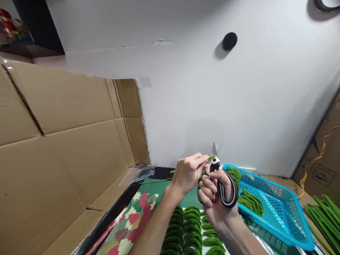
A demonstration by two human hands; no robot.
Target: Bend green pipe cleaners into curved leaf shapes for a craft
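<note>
My right hand (216, 196) is closed around a pair of scissors (215, 162) with black, grey-edged handles, the blades pointing up toward the wall. Close beside it, my left hand (189, 170) pinches a fuzzy green chenille stem (212, 157), whose tip reaches the scissors near the pivot. Whether the blades touch the stem I cannot tell. Below the hands, curved green chenille pieces (192, 226) lie in rows on a white sheet, partly hidden by my forearms. More bent green pieces (251, 202) sit in a blue plastic basket (281, 212) to the right.
Straight green stems (322, 216) lie at the far right. A cardboard panel (66, 148) rises on the left, beside a patterned sheet (132, 219) and a clear plastic bag (138, 174). Behind stands a white wall (180, 99) with a black round knob (230, 41).
</note>
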